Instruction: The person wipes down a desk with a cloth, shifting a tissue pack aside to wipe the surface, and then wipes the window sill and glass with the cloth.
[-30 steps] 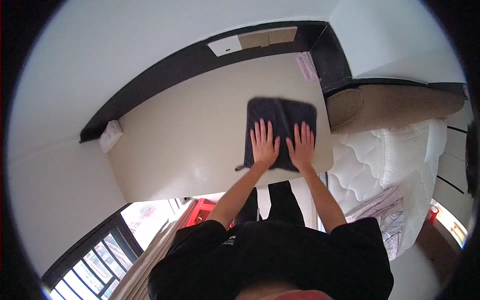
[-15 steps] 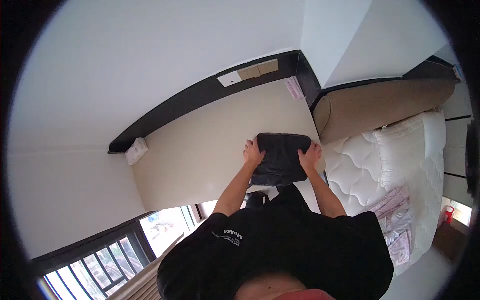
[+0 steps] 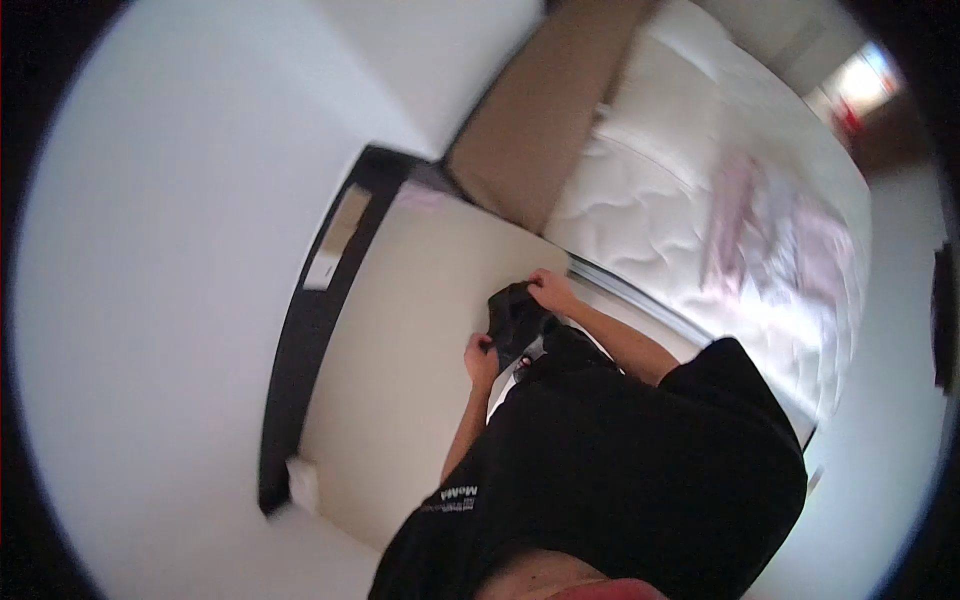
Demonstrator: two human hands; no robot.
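Note:
A piece of black cloth [image 3: 513, 315], perhaps a folded garment, hangs bunched between my two hands near the front edge of the beige tabletop [image 3: 400, 330]. My left hand [image 3: 481, 361] pinches its left edge with the fingers closed. At the upper right corner, my right hand [image 3: 551, 290] grips the cloth between thumb and fingers. The lower part of the cloth merges with my dark clothing, so where it ends is hard to see.
To the right lies a white quilted mattress [image 3: 640, 200] with a crumpled pink and white cloth [image 3: 780, 235] on it. A brown padded headboard [image 3: 545, 110] stands behind. A white tissue box [image 3: 303, 484] and a socket strip [image 3: 338, 235] line the tabletop's wall side.
My view has turned to the right, toward the bed. The black cloth, spread flat on the tabletop before, is now lifted and bunched between my hands, which have come closer together.

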